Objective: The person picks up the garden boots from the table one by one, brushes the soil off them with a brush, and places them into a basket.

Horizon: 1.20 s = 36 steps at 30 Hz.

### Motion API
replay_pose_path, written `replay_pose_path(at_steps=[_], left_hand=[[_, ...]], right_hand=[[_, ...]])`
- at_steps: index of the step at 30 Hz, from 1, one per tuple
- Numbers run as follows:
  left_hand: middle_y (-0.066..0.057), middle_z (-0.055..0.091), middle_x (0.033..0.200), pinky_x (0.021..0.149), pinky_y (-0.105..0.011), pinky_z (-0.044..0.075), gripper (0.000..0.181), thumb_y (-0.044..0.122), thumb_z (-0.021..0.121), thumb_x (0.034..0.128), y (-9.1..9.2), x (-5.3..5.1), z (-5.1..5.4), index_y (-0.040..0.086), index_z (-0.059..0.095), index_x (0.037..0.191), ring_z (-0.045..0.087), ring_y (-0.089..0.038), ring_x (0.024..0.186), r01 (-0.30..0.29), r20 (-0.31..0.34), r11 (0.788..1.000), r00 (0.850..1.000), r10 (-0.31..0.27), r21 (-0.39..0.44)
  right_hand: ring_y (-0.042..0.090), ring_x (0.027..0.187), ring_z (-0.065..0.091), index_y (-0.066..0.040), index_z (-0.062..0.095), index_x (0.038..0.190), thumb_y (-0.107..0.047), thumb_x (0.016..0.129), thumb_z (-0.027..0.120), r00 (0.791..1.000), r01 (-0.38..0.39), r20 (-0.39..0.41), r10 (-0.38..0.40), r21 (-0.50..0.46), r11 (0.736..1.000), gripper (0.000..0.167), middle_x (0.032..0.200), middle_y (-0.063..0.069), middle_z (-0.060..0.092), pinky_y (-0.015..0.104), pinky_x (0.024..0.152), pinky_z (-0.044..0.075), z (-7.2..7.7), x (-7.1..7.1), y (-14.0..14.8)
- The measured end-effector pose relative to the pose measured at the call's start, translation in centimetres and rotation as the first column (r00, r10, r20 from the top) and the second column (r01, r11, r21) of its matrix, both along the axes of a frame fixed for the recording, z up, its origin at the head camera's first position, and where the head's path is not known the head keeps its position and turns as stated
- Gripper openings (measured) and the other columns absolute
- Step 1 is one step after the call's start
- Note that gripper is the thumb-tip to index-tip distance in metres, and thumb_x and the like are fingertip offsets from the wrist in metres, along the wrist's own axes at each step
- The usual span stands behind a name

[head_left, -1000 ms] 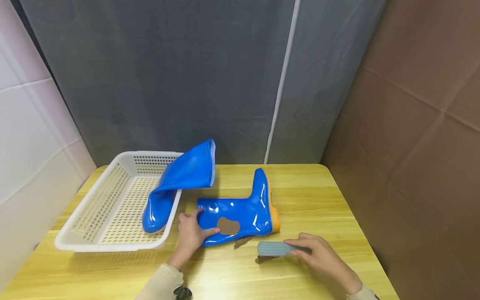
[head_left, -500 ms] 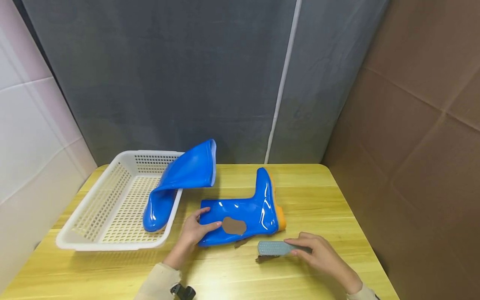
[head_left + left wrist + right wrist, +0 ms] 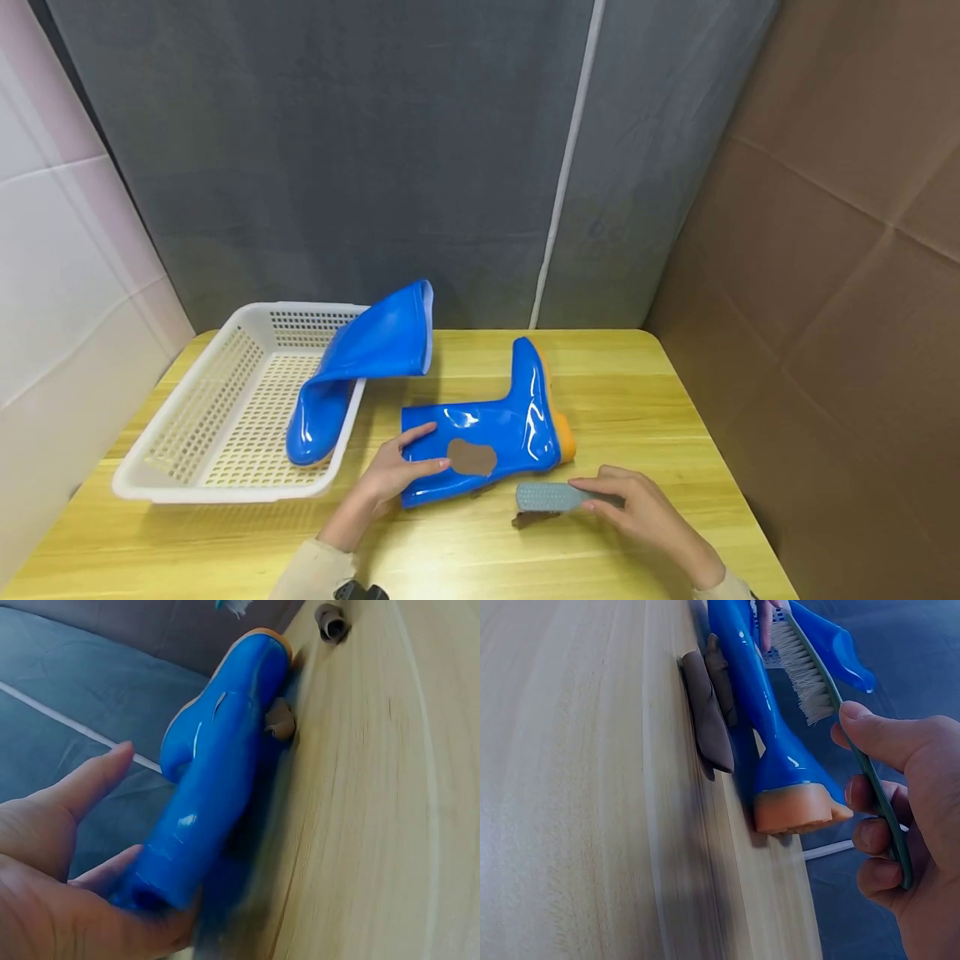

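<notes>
The desk (image 3: 622, 375) is viewed from above its near side by the head camera, aimed forward and down toward the far grey curtain (image 3: 337, 167). By the left wrist camera, tipped sideways and close, the lying blue rain boot (image 3: 487, 421) is seen lengthwise, facing right. The scrub brush (image 3: 808, 667) is viewed closely from the right, facing left. The boot is shared by all three views.

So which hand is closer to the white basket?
The left hand: it's just right of the white basket, at the boot on the table. The right hand, holding the brush, is farther right, past the heel.
</notes>
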<state>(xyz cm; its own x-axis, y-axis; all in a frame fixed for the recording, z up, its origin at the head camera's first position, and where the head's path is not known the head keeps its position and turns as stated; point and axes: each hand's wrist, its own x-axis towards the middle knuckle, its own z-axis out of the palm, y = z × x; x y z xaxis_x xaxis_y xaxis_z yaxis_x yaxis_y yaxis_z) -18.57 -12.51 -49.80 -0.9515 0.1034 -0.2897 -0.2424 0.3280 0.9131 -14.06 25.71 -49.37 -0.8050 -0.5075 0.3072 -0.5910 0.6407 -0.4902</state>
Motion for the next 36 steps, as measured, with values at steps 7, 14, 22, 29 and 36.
replay_pose_path(at_steps=[7,14,22,29,36], left_hand=[[-0.029,0.013,0.162,0.118,-0.064,0.026,0.071,0.008,0.077,0.0838,0.2,0.4,0.0,0.016,0.047,0.148,0.021,-0.054,0.146,-0.005,0.133,0.944,0.990,-0.041,0.329],[-0.027,0.010,0.164,0.120,-0.057,0.027,0.075,0.001,0.068,0.0895,0.2,0.3,0.5,0.013,0.034,0.155,0.021,-0.049,0.149,0.066,0.147,0.862,0.976,-0.161,0.502],[-0.023,0.014,0.164,0.074,-0.017,0.054,0.083,-0.002,0.068,0.0875,0.1,0.2,0.7,0.023,0.030,0.157,0.061,-0.010,0.092,0.131,0.096,0.802,0.969,-0.228,0.583],[-0.022,0.008,0.166,0.045,-0.010,0.032,0.087,-0.010,0.062,0.0878,0.3,-0.3,2.0,0.023,0.022,0.159,0.050,0.001,0.055,0.199,0.014,0.711,0.960,-0.281,0.674],[-0.015,0.004,0.168,0.060,-0.009,0.049,0.088,-0.014,0.057,0.0881,1.2,-1.2,3.8,0.023,0.020,0.159,0.065,-0.008,0.102,0.231,-0.027,0.673,0.954,-0.300,0.702]], right_hand=[[-0.009,0.066,0.039,-0.023,0.074,0.117,-0.024,0.087,0.073,1.000,0.002,0.010,-0.002,-0.003,1.000,0.030,0.076,-0.019,0.051,0.013,0.057,0.040,0.1,0.1,0.0],[-0.009,0.066,0.040,-0.023,0.074,0.117,-0.029,0.088,0.072,0.999,0.025,0.021,-0.025,-0.002,1.000,0.029,0.077,-0.019,0.053,0.014,0.057,0.041,0.4,-0.1,0.2],[-0.008,0.064,0.039,-0.024,0.074,0.117,-0.029,0.089,0.072,0.998,0.046,0.049,-0.046,-0.003,0.999,0.029,0.075,-0.018,0.049,0.014,0.055,0.040,1.2,-0.3,0.4],[-0.009,0.063,0.037,-0.024,0.075,0.116,-0.025,0.087,0.074,0.999,0.047,0.026,-0.046,-0.018,0.999,0.029,0.074,-0.019,0.048,0.014,0.054,0.039,1.4,-0.3,0.6],[-0.010,0.062,0.036,-0.024,0.075,0.115,-0.021,0.084,0.077,0.999,0.046,-0.004,-0.047,-0.034,0.998,0.031,0.073,-0.020,0.047,0.014,0.054,0.039,1.4,-0.3,0.7]])
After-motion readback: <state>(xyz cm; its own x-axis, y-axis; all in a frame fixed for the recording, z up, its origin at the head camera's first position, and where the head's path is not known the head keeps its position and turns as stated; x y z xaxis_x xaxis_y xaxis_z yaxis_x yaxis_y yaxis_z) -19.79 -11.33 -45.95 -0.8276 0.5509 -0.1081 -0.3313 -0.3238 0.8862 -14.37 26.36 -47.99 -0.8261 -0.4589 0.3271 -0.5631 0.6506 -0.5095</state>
